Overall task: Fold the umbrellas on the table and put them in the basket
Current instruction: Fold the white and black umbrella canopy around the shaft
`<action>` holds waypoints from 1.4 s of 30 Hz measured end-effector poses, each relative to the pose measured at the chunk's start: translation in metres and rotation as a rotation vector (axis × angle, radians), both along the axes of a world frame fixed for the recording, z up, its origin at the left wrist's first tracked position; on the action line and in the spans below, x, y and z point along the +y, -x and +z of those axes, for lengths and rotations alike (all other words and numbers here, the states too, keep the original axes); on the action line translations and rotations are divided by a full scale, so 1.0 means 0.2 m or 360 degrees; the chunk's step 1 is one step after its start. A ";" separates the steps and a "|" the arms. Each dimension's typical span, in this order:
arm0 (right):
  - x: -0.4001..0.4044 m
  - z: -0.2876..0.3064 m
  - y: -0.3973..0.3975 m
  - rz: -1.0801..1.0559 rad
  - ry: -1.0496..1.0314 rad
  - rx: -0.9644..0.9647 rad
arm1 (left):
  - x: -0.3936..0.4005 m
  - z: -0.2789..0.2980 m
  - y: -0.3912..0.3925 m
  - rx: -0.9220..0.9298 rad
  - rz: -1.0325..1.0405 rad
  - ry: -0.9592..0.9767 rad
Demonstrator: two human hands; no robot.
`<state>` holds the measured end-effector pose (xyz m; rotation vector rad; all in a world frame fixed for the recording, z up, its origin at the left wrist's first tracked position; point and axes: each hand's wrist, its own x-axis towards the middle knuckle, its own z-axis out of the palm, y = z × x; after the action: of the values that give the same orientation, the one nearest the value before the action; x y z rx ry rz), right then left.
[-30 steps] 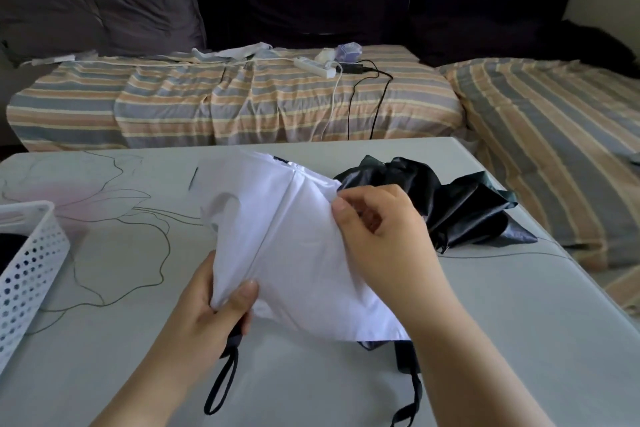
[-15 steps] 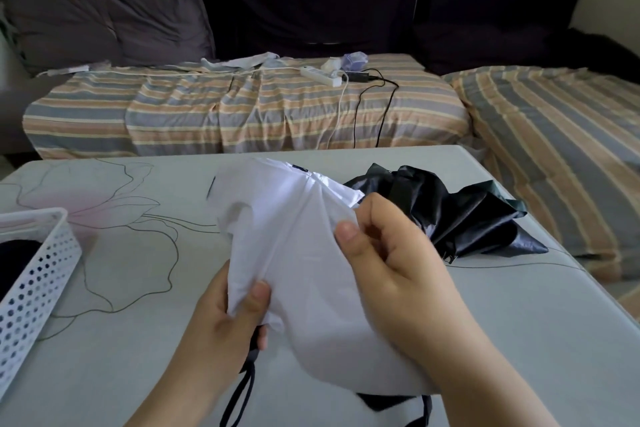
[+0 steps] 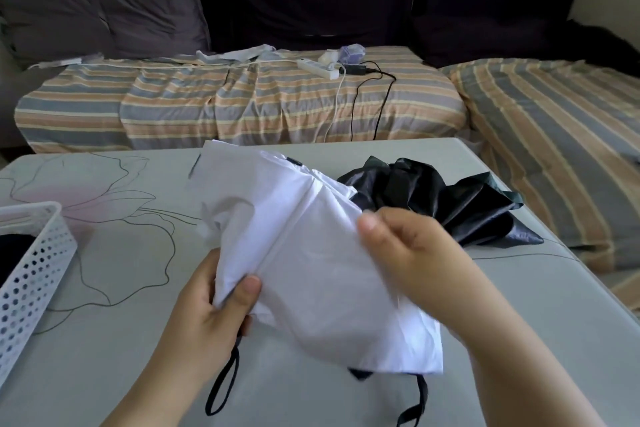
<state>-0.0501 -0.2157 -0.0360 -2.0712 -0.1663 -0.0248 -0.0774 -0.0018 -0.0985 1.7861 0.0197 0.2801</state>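
Note:
A white umbrella (image 3: 298, 253) with a black underside is held loosely bundled above the grey table (image 3: 519, 322). My left hand (image 3: 211, 308) grips its lower end, where a black wrist loop (image 3: 221, 385) hangs down. My right hand (image 3: 408, 256) pinches a fold of the white canopy on its right side. A black umbrella (image 3: 446, 204) lies crumpled on the table behind my right hand. The white perforated basket (image 3: 31, 274) stands at the left edge with something dark inside.
The table carries a printed flower outline (image 3: 104, 218). Behind it runs a sofa with a striped cover (image 3: 242, 104), dark cushions, a white power strip (image 3: 317, 68) and cables. The table's right edge drops off toward a striped seat (image 3: 554, 135).
My right hand has slid lower and rightward along the white canopy, pulling the fabric flatter. My left hand keeps its grip. The view has shifted slightly.

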 end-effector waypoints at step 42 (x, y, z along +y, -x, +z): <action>-0.03 0.02 0.02 0.0108 -0.0143 -0.0023 | -0.06 0.02 0.03 0.0115 -0.0233 -0.0099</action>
<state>-0.0541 -0.2207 -0.0324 -1.9751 -0.2399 -0.0057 -0.0839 -0.0142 -0.0940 1.8483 -0.0691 0.1120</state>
